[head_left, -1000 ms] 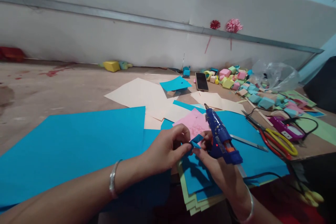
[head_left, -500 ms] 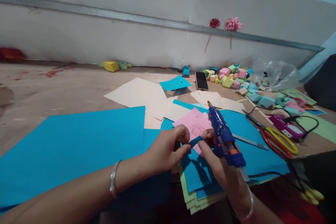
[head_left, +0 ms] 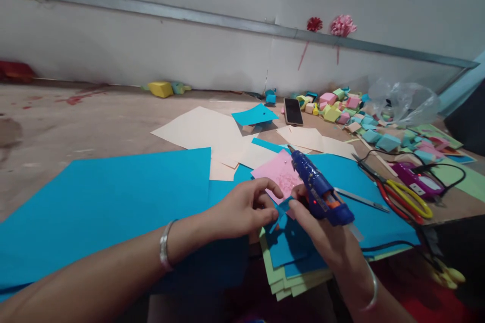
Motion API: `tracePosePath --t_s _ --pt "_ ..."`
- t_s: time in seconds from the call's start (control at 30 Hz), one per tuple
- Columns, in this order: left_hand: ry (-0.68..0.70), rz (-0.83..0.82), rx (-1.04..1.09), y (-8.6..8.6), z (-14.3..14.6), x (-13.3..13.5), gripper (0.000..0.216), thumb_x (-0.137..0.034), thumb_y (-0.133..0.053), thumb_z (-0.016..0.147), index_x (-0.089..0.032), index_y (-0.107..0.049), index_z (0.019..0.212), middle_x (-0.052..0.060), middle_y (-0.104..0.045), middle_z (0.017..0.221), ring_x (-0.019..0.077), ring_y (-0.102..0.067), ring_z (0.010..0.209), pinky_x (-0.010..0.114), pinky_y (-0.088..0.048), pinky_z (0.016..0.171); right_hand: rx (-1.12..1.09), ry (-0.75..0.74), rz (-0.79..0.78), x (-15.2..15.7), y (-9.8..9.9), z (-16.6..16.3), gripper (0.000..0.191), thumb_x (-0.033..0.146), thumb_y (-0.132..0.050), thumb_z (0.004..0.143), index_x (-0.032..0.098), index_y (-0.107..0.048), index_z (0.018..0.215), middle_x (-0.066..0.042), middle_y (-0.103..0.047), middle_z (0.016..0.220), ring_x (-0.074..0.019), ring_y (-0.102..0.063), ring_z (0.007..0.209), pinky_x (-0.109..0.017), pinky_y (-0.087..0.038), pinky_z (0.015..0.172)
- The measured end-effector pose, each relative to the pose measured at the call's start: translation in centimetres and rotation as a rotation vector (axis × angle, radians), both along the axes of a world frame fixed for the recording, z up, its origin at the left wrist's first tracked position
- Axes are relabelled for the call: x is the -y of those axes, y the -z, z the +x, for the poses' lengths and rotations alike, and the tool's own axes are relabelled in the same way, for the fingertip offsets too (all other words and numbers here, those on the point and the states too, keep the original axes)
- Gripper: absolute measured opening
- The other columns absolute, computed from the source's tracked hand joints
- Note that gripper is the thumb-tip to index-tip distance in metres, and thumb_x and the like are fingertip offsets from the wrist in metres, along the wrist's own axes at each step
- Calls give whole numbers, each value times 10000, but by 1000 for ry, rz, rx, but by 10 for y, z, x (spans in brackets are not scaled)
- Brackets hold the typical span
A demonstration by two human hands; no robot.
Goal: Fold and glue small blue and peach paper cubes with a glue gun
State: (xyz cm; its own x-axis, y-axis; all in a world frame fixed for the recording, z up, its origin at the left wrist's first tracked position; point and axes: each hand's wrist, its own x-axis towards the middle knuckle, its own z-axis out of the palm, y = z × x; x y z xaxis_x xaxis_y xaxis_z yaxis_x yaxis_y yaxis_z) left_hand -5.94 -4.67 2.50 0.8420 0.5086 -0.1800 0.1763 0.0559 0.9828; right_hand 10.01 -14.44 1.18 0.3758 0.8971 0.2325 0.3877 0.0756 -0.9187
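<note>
My right hand point(head_left: 318, 227) grips a dark blue glue gun point(head_left: 317, 191) with its nozzle pointing up and away over a pink paper square point(head_left: 278, 174). The fingertips of that hand also pinch a small folded blue paper piece point(head_left: 282, 208). My left hand point(head_left: 242, 209) holds the same blue piece from the left, fingers curled round it. Both hands hover over a stack of blue and light green sheets point(head_left: 291, 262) at the table's near edge. Each wrist wears a silver bangle.
A large blue sheet point(head_left: 106, 202) covers the near left. Cream sheets point(head_left: 204, 131) lie behind. Scissors with red and yellow handles point(head_left: 401, 197), a purple tool point(head_left: 415, 179), a metal ruler point(head_left: 361, 199), a phone point(head_left: 293, 111), several small paper boxes point(head_left: 356, 116) and a plastic bag point(head_left: 403, 103) lie to the right.
The glue gun has tipped lower and moved slightly left. My left hand's fingers have shifted on the small blue piece, which now sits lower between the hands.
</note>
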Motion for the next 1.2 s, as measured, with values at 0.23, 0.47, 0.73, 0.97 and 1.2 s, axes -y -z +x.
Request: tracePosePath --t_s 0.23,0.47,0.73,0.97,1.2 --pt "-24 -211 -9 -2 -1 -10 268 -290 -677 772 -157 -562 974 -4 -640 615 60 -447 427 171 -298 403 -29 18 2 6 -8 13 210 376 -640 847 206 -646 970 -56 -699 979 -202 -678 855 -296 -575 714" --pt "21 65 -68 4 0 -5 179 -276 -609 813 -137 -616 927 30 -667 674 90 -517 492 192 -349 449 -41 -9 -67 3 -13 12 213 335 -693 789 204 -629 945 -28 -676 809 -159 -638 623 -268 -548 555" --pt "9 485 -69 -1 -3 3 189 -280 -576 855 -149 -701 908 2 -624 628 104 -508 543 206 -365 507 60 -76 20 2 -11 2 83 259 -631 824 221 -573 871 -11 -643 816 -160 -625 709 -272 -527 649" --pt "-46 706 2 -10 -4 5 105 -184 -615 814 -155 -682 739 41 -656 732 155 -571 721 254 -419 645 24 -105 66 -1 -2 -4 116 253 -659 821 236 -563 883 -16 -654 850 -166 -631 757 -239 -507 592" --pt "-66 706 -9 -10 -5 3 147 -190 -602 841 -144 -698 741 56 -659 762 158 -584 711 278 -425 649 -6 -199 31 -2 -5 -6 89 250 -624 847 218 -543 869 16 -607 805 -131 -563 675 -249 -475 636"
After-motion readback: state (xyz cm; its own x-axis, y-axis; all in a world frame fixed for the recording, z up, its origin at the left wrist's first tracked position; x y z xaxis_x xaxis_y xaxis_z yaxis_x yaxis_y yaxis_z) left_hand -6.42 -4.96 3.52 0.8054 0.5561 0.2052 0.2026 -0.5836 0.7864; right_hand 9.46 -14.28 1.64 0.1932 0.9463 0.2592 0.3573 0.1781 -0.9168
